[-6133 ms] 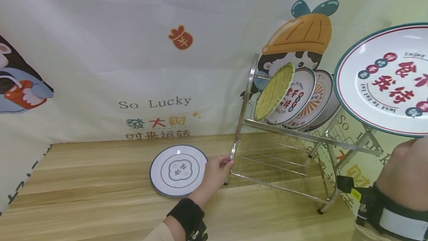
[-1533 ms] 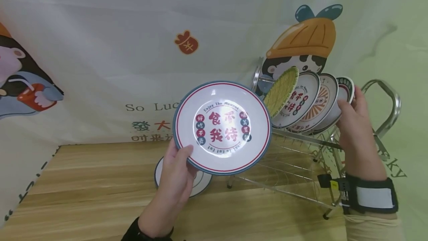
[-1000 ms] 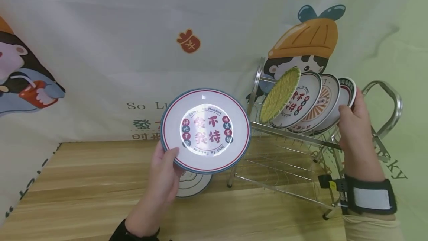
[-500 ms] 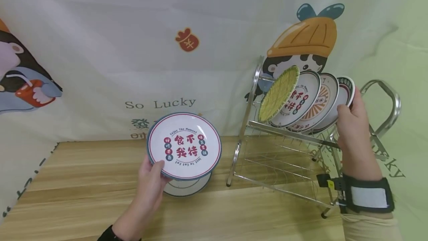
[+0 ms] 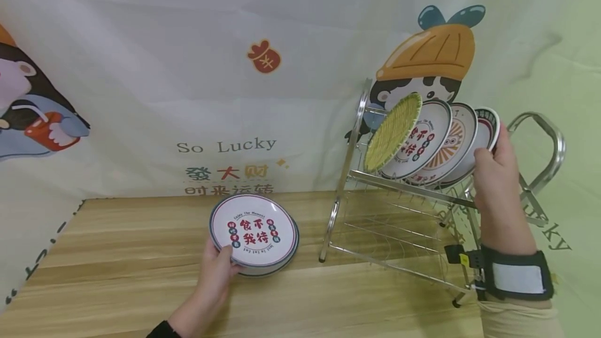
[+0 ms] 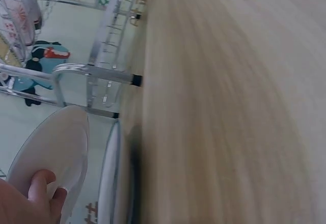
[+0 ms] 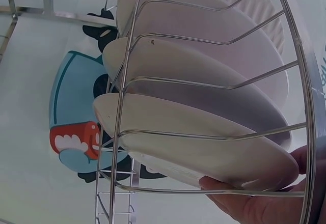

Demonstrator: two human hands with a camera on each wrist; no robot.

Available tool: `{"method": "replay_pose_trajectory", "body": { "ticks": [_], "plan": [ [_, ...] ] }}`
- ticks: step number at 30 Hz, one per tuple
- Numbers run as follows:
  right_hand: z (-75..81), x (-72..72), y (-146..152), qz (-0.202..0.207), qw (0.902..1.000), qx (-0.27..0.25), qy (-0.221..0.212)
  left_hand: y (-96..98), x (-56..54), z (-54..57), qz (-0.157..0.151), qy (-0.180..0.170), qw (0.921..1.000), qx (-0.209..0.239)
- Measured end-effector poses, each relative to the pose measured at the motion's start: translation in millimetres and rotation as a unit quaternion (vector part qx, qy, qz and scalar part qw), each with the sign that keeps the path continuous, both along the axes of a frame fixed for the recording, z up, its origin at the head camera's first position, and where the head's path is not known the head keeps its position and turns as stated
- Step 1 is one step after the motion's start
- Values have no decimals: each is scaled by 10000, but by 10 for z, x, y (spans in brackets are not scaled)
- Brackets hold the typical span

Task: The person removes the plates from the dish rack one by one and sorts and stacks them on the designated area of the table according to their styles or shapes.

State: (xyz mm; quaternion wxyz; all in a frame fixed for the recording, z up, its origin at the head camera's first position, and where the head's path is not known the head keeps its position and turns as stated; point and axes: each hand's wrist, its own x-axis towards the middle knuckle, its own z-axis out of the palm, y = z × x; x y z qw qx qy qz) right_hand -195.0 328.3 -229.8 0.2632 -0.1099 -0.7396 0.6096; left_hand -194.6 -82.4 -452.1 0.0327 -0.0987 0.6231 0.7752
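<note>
My left hand pinches the near-left rim of a white plate with red characters and a blue edge. In the head view this plate overlaps a second blue-rimmed plate on the table, mostly hidden under it. The left wrist view has the held plate tilted, with a gap between it and the lower plate. At the right, my right hand grips the rim of the rightmost plate in the wire dish rack. Seen from its wrist, fingers wrap that plate's edge behind the wires.
On the rack's upper tier, a green woven round tray leans beside two patterned plates, one with red characters and one with an orange design. The rack's metal handle curves out at right. A printed cloth hangs behind the table.
The red-character plate has passed from my right hand to my left, then moved left and down over the table plate. My left hand left the rack post; my right now grips the rightmost plate.
</note>
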Motion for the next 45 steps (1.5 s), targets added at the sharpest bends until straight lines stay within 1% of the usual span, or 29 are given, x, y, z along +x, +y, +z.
{"method": "replay_pose_trajectory", "body": {
  "ticks": [3,7,13,19,21,24,27,30,32,34,37,40,45],
  "plan": [
    [-4,1,-5,0,10000,35,5,12,7,-84,93,-40,9999,-42],
    [-8,2,-13,-21,9999,104,-19,9,5,-146,141,-15,9998,-104],
    [-5,3,-12,-67,10000,32,-26,-16,-11,-187,155,-112,9998,-88],
    [11,7,-17,-155,9998,-11,-98,-33,-8,-211,138,-100,9998,-85],
    [16,6,-19,-156,9998,-6,-117,-38,-9,-214,137,-78,9997,-161],
    [19,6,-22,-136,9998,9,-110,-65,-19,-211,97,-102,9989,-445],
    [16,10,-23,-103,9999,18,-78,-124,-36,-205,-42,-164,9951,-973],
    [7,13,-18,-93,9999,64,-91,-194,-64,-211,-214,-124,9876,-1553],
    [1,20,-15,-134,9998,126,-84,-243,-91,-221,-354,-19,9781,-2051],
    [-3,24,-12,-123,9997,208,-53,-300,-121,-231,-544,97,9659,-2529],
    [-9,28,-11,-108,9994,315,-1,-381,-166,-245,-807,198,9447,-3171],
    [-9,24,-11,-43,9995,319,14,-429,-191,-248,-962,142,9321,-3488],
    [-10,18,-10,-12,9995,303,-56,-445,-221,-262,-937,111,9121,-3990]
  ]
}}
